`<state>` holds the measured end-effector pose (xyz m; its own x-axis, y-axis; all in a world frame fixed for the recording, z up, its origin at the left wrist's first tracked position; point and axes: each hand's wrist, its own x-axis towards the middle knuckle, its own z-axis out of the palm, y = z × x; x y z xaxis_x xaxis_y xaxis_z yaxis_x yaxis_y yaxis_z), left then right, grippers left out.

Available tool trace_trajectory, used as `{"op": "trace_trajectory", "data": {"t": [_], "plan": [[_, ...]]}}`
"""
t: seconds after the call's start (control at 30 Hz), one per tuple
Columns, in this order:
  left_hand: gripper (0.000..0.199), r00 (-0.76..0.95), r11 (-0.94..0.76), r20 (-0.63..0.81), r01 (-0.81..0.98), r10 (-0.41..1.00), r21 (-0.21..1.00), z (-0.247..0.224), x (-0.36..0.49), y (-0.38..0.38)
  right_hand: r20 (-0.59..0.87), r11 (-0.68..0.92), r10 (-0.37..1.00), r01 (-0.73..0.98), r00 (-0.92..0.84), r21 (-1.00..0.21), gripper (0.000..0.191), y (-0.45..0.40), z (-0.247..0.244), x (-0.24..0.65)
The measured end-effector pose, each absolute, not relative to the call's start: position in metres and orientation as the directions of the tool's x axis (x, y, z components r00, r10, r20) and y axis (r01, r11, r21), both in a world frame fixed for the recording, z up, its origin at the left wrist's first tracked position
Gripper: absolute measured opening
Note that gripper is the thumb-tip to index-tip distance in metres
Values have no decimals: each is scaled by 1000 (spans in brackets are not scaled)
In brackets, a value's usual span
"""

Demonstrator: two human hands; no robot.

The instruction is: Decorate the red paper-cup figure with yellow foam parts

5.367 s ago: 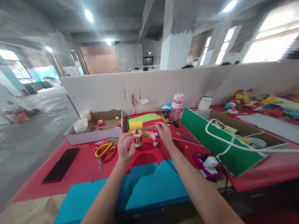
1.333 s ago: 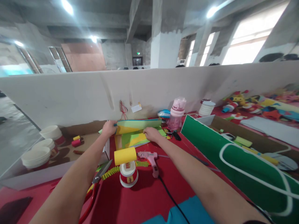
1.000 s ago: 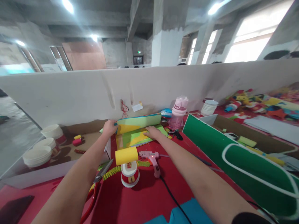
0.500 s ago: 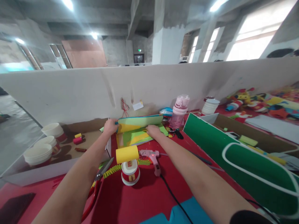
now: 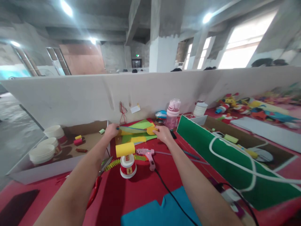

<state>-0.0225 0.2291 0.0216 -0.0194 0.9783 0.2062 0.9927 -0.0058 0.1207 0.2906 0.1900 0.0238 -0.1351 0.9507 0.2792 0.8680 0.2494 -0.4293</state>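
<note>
My left hand (image 5: 111, 131) is closed on the left end of some coloured paper sheets (image 5: 133, 129), lifted over a pile of green and yellow paper (image 5: 127, 138). My right hand (image 5: 164, 133) pinches a round yellow paper piece (image 5: 151, 130) at the right end of the sheets. Nearer to me, a yellow paper roll (image 5: 125, 149) rests on an upturned red-and-white paper cup (image 5: 128, 168) with folded green strips (image 5: 113, 165) at its sides. A pink glue gun (image 5: 148, 155) lies right of the cup. Red-handled scissors (image 5: 95, 191) are partly hidden by my left forearm.
An open box (image 5: 58, 168) with white cups (image 5: 41, 153) is at the left. A green-sided box (image 5: 211, 163) stands at the right, a pink bottle (image 5: 172, 114) behind. Blue fabric or paper (image 5: 145, 213) and the black cord (image 5: 168, 191) lie in front. A white partition (image 5: 82, 97) runs behind.
My right hand has moved away from the paper pile and now holds a round yellow piece. The held sheets look narrower and lower, and the view has shifted slightly right.
</note>
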Motion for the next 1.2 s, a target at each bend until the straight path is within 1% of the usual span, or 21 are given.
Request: {"op": "trace_trajectory", "data": {"t": [0.07,0.17,0.27,0.3,0.37,0.4,0.43,0.5,0.53,0.6,0.63,0.67,0.8,0.87,0.97,1.07,1.2], "plan": [[28,24,-43,178,994,984,101,24,-16,216,288,241,955,749,-70,-617,25,165,22,297],[31,83,-96,156,992,984,77,36,-14,190,278,247,960,543,-25,-803,27,124,12,301],[41,90,-102,169,993,981,66,54,-26,148,211,212,977,344,-41,-915,27,80,-1,296],[40,77,-90,181,994,981,68,59,-33,130,170,179,984,281,-58,-943,27,65,-5,292],[34,39,-72,272,991,962,111,63,-46,88,78,97,990,163,-120,-982,28,37,-15,281],[31,32,-85,321,985,946,152,62,-50,64,40,58,988,120,-148,-991,29,24,-20,274],[29,-13,-70,367,975,930,210,59,-52,40,5,20,985,88,-172,-996,31,12,-26,267],[26,-97,-54,375,926,922,373,45,-46,-7,-40,-33,977,36,-209,-999,32,-8,-38,254],[26,-115,-75,360,878,926,474,36,-37,-28,-49,-47,972,15,-229,-999,32,-15,-44,248],[28,-87,-118,265,734,960,669,15,-13,-60,-51,-51,965,6,-257,-999,30,-26,-55,239],[29,-53,-119,207,667,977,736,5,1,-71,-43,-41,963,16,-267,-999,28,-29,-59,236],[30,-23,-109,158,625,987,773,-4,16,-78,-31,-23,960,32,-279,-999,27,-32,-63,234],[35,31,-37,24,518,999,855,-28,64,-83,43,86,951,127,-307,-988,22,-37,-70,232],[30,62,-44,17,460,998,887,-36,76,-79,78,148,946,204,-315,-968,17,-39,-69,233],[30,34,-37,27,347,999,937,-49,79,-74,139,241,934,296,-329,-924,14,-43,-68,234],[35,-8,-12,15,228,1000,974,-56,74,-74,156,253,926,258,-344,-932,18,-44,-67,235],[37,-26,18,-15,144,1000,989,-53,71,-77,105,170,933,163,-343,-972,31,-42,-69,235]]}}
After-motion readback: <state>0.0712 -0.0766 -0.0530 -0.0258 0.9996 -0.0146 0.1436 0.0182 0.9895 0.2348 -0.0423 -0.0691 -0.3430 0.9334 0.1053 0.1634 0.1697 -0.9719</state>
